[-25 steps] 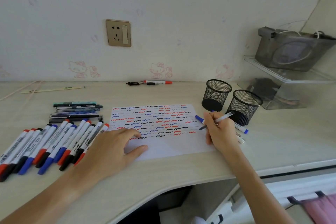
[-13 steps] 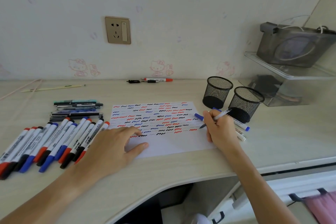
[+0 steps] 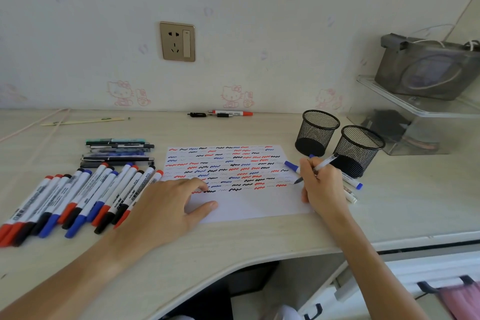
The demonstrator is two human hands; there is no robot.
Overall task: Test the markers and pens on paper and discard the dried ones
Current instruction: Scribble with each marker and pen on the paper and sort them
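Note:
A white sheet of paper (image 3: 249, 205) covered with red, blue and black squiggles lies on the desk. My right hand (image 3: 322, 189) grips a thin pen (image 3: 323, 165) at the sheet's right edge, with the dark tip touching the paper. My left hand (image 3: 166, 210) rests flat on the paper's lower left part, fingers spread. A row of several capped markers (image 3: 78, 197) lies to the left, with a stack of dark pens (image 3: 117, 152) behind it. More markers (image 3: 350, 184) lie behind my right hand.
Two black mesh cups (image 3: 317, 132) (image 3: 359, 149) stand at the paper's right. A red marker and black pens (image 3: 220, 113) lie against the wall. A clear shelf (image 3: 415, 112) with a grey bag is at the far right. The desk edge (image 3: 259, 254) curves near me.
The pen tip in my right hand has stayed at the sheet's right edge with little movement. My left hand stays on the paper. The camera shifted slightly.

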